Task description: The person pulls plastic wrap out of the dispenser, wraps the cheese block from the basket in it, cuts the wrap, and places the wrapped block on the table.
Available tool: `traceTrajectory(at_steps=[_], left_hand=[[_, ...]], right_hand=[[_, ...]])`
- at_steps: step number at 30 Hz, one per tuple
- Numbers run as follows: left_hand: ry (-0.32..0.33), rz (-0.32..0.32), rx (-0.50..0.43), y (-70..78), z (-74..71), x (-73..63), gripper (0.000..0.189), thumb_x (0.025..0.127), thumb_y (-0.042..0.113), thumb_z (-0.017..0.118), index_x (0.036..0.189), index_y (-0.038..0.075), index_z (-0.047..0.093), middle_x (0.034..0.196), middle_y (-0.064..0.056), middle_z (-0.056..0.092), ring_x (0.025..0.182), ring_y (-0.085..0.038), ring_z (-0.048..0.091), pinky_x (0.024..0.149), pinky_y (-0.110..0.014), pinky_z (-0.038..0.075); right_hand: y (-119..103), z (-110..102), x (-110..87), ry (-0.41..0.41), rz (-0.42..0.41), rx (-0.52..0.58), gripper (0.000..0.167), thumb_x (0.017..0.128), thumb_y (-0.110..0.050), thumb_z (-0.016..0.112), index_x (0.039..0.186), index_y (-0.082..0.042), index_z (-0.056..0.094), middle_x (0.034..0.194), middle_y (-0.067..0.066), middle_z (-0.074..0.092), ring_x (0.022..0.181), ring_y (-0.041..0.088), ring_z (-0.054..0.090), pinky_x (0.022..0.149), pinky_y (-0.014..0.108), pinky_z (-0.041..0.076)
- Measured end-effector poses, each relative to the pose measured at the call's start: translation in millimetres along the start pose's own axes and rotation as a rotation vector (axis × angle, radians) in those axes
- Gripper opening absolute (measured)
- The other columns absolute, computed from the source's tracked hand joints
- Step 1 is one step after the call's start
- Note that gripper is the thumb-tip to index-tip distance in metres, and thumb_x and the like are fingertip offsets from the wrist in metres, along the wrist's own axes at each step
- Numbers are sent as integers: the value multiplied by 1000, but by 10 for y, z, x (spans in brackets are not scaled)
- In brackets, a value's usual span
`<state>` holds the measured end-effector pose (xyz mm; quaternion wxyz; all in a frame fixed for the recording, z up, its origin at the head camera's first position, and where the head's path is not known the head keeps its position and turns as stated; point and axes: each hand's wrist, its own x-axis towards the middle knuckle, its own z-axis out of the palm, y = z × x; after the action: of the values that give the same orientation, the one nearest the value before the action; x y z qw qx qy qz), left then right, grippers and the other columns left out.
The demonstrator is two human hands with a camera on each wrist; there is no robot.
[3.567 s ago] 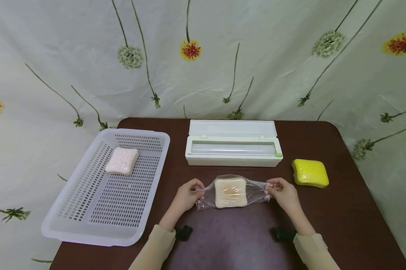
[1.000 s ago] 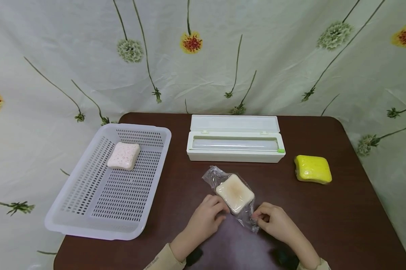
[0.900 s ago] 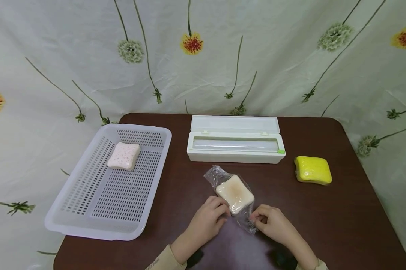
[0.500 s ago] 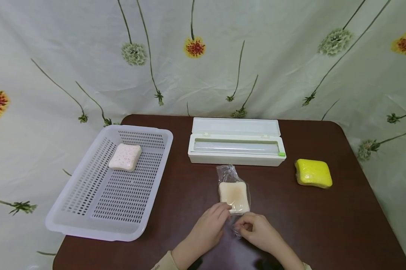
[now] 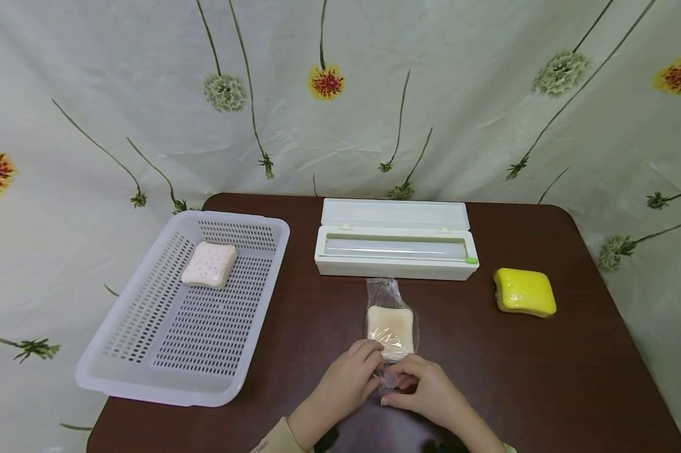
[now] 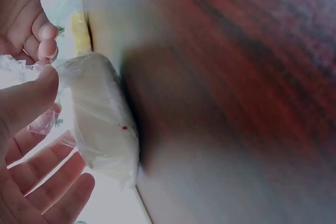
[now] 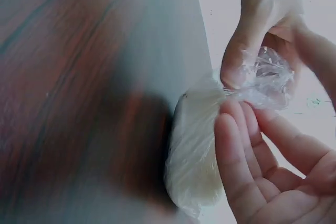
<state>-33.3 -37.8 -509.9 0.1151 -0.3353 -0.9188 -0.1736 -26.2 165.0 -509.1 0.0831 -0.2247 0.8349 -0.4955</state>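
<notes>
In the head view, a cream block (image 5: 390, 326) lies flat on the dark bench (image 5: 329, 314), wrapped in clear film (image 5: 383, 290), with a loose end of film pointing away from the person. The left hand (image 5: 345, 377) rests against the block's near left corner, its forefinger bent onto the edge. The right hand (image 5: 431, 393) is partly open at the near side, thumb well apart from the bent fingers, beside the gathered near end of film. A white wrap box (image 5: 397, 268) stands behind with its lid up; a yellow block (image 5: 524, 292) sits to the right, and a basket (image 5: 204, 343) with a speckled block (image 5: 209, 264) to the left.

In the left wrist view, the left hand's thumb lies on the neck of film and its outer fingers (image 6: 68, 198) are loosely spread beside the wrapped block. The right hand's fingers are bent close by.

In the right wrist view, the left hand pinches the bunched film under its thumb (image 7: 236, 69). The right hand's fingertips touch the neck just below, without closing round it.
</notes>
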Motion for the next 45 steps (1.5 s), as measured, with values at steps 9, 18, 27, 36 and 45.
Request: traceTrajectory(at_steps=[9, 18, 27, 36, 45], left_hand=[[-60, -9, -16, -7, -58, 33, 16, 84, 19, 78, 90, 20, 63, 115, 1, 64, 109, -14, 60, 86, -26, 54], [-68, -116, -67, -9, -68, 118, 13, 94, 21, 67, 104, 14, 63, 101, 3, 69, 98, -12, 64, 78, -28, 55], [46, -267, -101, -6, 5, 281, 19, 89, 14, 72, 105, 12, 61, 91, 2, 64, 78, -11, 64, 62, -25, 53], [64, -383, -166, -35, 86, 375, 24, 82, 10, 79, 95, 10, 58, 88, -3, 53, 73, -12, 61, 58, -22, 48], [52, -570, -295, -92, 43, 439, 48, 79, 14, 83, 118, 2, 55, 106, -11, 54, 92, -21, 56, 75, -33, 52]], right_hand=[[77, 33, 31, 251, -215, -376, 30, 64, -16, 92, 86, -25, 72, 93, -15, 57, 85, 2, 46, 70, 21, 44], [107, 79, 107, 391, -132, -232, 24, 68, -7, 87, 78, -19, 69, 91, -12, 60, 85, 5, 49, 69, 21, 45], [86, 63, 231, 434, 124, -201, 18, 77, -11, 83, 76, -16, 66, 79, -8, 54, 72, 6, 47, 61, 19, 43], [107, 79, 333, 468, 267, -218, 32, 75, -15, 86, 90, -6, 59, 88, 5, 52, 80, 15, 51, 67, 23, 46], [100, 54, 364, 435, 370, -195, 88, 77, -25, 84, 141, 13, 37, 134, 33, 41, 122, 47, 42, 97, 59, 43]])
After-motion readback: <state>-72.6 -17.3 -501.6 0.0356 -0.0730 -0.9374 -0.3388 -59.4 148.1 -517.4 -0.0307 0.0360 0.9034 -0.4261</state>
